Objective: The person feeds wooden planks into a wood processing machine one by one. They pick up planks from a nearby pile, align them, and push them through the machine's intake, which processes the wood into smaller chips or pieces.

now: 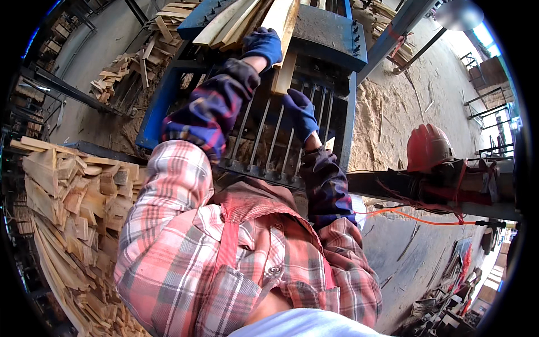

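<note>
Both my hands wear blue work gloves. My left hand (263, 47) lies over the left edge of a long pale wooden board (284, 74), with its fingers bent around it. That board points away from me, and its near end overhangs a row of metal bars (274, 135). Just right of this near end is my right hand (301, 114), fingers stretched toward the wood; whether they touch it I cannot tell. More long wooden strips (227, 25) lie side by side left of the board, on the blue metal machine (328, 36).
Stacked wood pieces (84, 191) rise at my left. Beyond the machine's left side lies a heap of offcuts (120, 76). A red hard hat (428, 147) rests on a dark beam (387, 185) at right, with an orange cable (418, 216) below. Sawdust (368, 121) covers the floor beside the machine.
</note>
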The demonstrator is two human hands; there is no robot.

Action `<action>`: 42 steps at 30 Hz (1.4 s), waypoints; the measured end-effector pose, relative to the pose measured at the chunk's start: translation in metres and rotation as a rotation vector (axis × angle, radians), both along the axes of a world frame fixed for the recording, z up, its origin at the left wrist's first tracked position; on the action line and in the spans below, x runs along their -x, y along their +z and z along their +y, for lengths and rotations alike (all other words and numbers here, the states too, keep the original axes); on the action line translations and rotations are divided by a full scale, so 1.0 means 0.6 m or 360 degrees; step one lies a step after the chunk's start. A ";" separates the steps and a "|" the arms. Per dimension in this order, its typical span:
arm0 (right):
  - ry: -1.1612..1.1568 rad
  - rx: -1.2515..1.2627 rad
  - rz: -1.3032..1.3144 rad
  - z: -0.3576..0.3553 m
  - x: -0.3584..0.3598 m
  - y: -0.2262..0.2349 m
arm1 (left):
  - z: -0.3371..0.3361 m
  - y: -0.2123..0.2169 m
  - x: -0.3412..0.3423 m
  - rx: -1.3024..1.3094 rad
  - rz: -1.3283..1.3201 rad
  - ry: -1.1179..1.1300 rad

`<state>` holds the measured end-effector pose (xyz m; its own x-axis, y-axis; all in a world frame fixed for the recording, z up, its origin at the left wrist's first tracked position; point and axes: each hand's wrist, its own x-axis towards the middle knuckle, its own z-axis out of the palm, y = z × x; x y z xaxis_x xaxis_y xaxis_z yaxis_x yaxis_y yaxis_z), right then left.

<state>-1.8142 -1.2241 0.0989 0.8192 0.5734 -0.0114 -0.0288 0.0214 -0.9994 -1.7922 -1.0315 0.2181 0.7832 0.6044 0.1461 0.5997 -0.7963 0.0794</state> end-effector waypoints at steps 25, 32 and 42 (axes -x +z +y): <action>0.0103 -0.0327 0.0137 -0.136 0.298 -0.057 | -0.342 -0.221 0.549 0.1775 -0.1304 0.0146; 0.0251 -0.0255 0.0324 -0.131 0.289 -0.037 | -0.300 -0.237 0.535 0.2127 -0.1220 0.0270; 0.0533 0.0880 -0.1323 -0.163 0.288 -0.009 | -0.243 -0.249 0.427 0.2133 -0.1178 0.0428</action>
